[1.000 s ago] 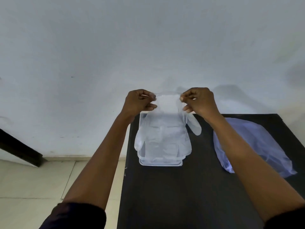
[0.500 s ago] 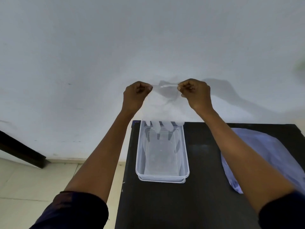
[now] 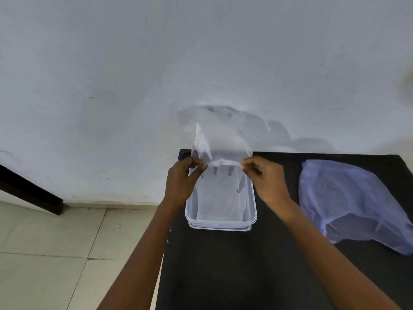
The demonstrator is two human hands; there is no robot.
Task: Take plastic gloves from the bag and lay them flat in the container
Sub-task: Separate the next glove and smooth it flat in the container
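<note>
my left hand [image 3: 182, 182] and my right hand [image 3: 267, 180] each pinch one corner of a clear plastic glove [image 3: 221, 144], fingertips closed on the thin film. the glove billows up against the white wall [image 3: 201, 52], blurred, its held edge stretched between my hands over the far end of the clear container [image 3: 220, 223]. the container sits on the black table [image 3: 234, 265]. the pale blue bag [image 3: 348, 202] lies to its right, apart from it.

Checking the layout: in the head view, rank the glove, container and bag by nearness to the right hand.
1. Glove: pinched in the right hand.
2. Container: just left, below the hand.
3. Bag: farther right on the table.
</note>
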